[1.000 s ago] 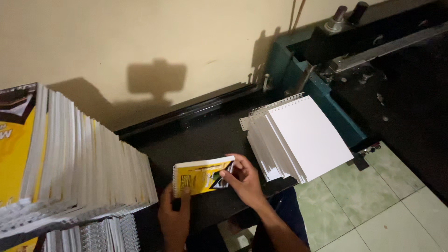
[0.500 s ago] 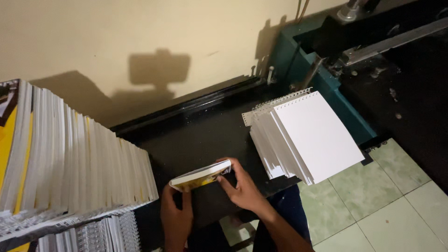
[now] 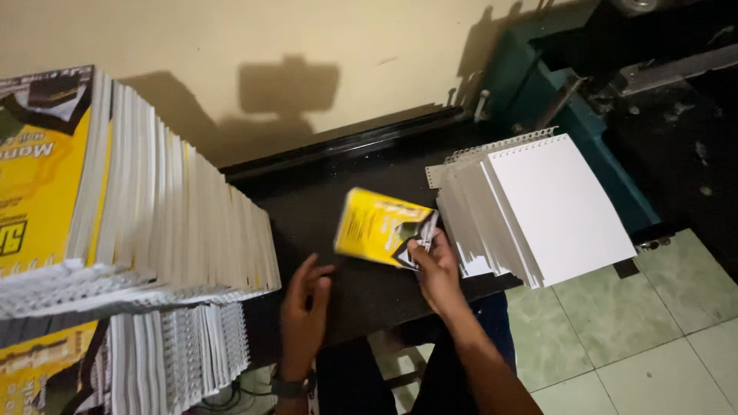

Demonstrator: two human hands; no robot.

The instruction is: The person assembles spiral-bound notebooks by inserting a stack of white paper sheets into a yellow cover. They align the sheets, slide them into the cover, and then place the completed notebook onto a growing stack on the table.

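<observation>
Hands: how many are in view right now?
2. The right hand holds the yellow booklet above the black table; the left hand hovers open beside it.

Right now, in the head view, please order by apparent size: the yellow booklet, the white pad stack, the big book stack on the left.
1. Big book stack, though nearest the camera.
2. White pad stack.
3. Yellow booklet, held by the right hand.

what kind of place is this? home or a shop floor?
Most likely a small print or notebook bindery, not a home. A long row of spiral-bound notebooks fills the left, punched white sheet stacks lie by a teal machine, and the right hand holds a yellow-covered notebook over the black worktable.
</observation>
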